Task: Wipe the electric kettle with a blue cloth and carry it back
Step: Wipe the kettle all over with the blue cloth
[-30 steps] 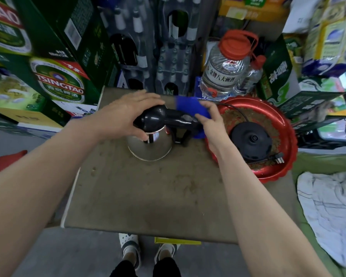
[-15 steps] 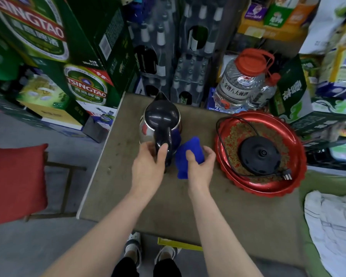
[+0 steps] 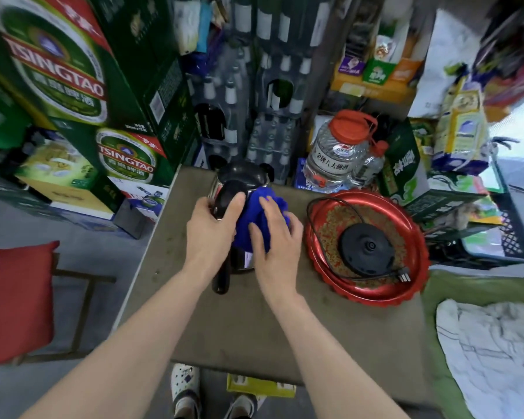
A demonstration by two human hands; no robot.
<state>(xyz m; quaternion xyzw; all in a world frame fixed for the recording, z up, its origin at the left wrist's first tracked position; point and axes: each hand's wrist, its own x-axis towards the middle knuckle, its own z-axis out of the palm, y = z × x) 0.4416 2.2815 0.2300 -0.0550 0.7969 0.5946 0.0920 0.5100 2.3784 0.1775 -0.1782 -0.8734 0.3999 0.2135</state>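
The electric kettle (image 3: 242,176), steel with a black lid and black handle, stands on the brown table (image 3: 254,322), its handle pointing toward me. My left hand (image 3: 211,229) grips the top of the handle. My right hand (image 3: 274,237) presses the blue cloth (image 3: 254,219) flat against the kettle's right side. The cloth hides most of the steel body. The kettle's black base (image 3: 366,247) lies apart, to the right, in a red tray (image 3: 321,267) with its cord and plug.
Green beer cartons (image 3: 73,86) and bottle crates (image 3: 254,101) crowd the far side. A clear jug with a red cap (image 3: 339,152) stands behind the tray. A red-cushioned stool (image 3: 12,300) is at the left, a white cloth (image 3: 490,352) at the right.
The kettle was turned so its handle faces me. My right hand moved the cloth from beside the handle up onto the kettle's right side.
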